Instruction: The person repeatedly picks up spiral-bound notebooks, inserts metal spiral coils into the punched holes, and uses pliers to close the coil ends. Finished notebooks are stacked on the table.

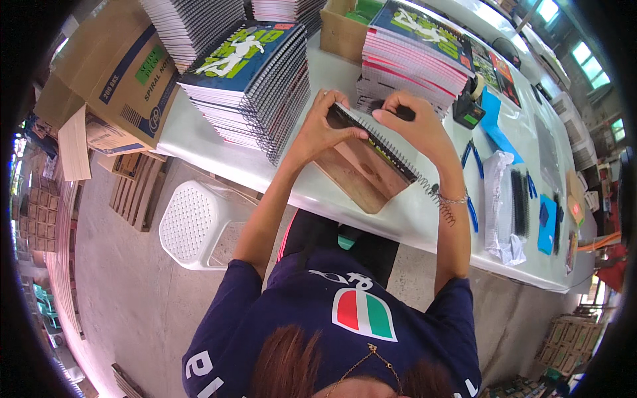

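Observation:
My left hand (pixel 320 129) grips a notebook (pixel 381 147) by its edge, thumb on the near side and fingers at the far end. A dark spiral coil (pixel 388 142) runs along that edge, and its loose tail hangs past the notebook's near right corner, beside my right wrist. My right hand (pixel 415 123) is curled closed above the far part of the coil; whatever its fingers hold is hidden. Below the notebook lies a brown wooden piece (pixel 355 179) at the table's front edge.
Stacks of spiral notebooks (pixel 245 79) and pink-edged books (pixel 418 60) flank my hands. Blue-handled pliers (pixel 472 159), a tape dispenser (pixel 470 109) and wrapped coils (pixel 501 205) lie right on the white table (pixel 265 169). A carton (pixel 119 86) and white stool (pixel 189 222) stand left.

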`<state>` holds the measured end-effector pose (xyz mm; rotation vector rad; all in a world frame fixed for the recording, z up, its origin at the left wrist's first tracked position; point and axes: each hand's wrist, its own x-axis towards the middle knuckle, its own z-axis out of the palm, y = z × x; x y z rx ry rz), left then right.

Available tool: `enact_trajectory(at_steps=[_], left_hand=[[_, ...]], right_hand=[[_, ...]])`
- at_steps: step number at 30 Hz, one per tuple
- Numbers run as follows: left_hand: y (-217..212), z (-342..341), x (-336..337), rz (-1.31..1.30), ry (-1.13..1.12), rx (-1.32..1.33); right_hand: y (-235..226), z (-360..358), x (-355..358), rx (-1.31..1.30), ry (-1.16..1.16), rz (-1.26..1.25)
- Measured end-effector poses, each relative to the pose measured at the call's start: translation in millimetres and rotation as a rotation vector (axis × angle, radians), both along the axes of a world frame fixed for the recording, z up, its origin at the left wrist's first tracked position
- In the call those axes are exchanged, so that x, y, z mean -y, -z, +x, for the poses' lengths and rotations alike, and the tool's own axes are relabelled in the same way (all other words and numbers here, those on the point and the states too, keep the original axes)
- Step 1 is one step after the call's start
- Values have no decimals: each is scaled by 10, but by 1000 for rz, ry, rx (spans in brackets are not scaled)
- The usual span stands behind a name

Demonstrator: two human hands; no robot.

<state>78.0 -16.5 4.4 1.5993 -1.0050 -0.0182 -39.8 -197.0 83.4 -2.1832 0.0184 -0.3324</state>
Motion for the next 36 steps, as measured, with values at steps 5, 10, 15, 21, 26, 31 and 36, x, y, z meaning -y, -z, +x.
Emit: enact_trajectory(at_steps=[5,10,15,21,26,31,36], left_hand=[[66,80,7,-33,59,-39],[107,94,39,-116,149,-119],[193,109,-22,-93,181,-280],[133,149,-35,-220,245,-445],[72,127,-25,-250,282,-534],[97,105,-42,-298,299,-543],[95,119,11,-292,271,-543]], right_hand=[[92,32,89,0,-111,-70],[167,-3,147,38,-239,60],[166,14,47,136,-268,165],[175,255,48,91,-102,-105],[569,374,198,23,168,-800],[163,315,149,47,-39,597],[467,470,287,-53,87,-430]])
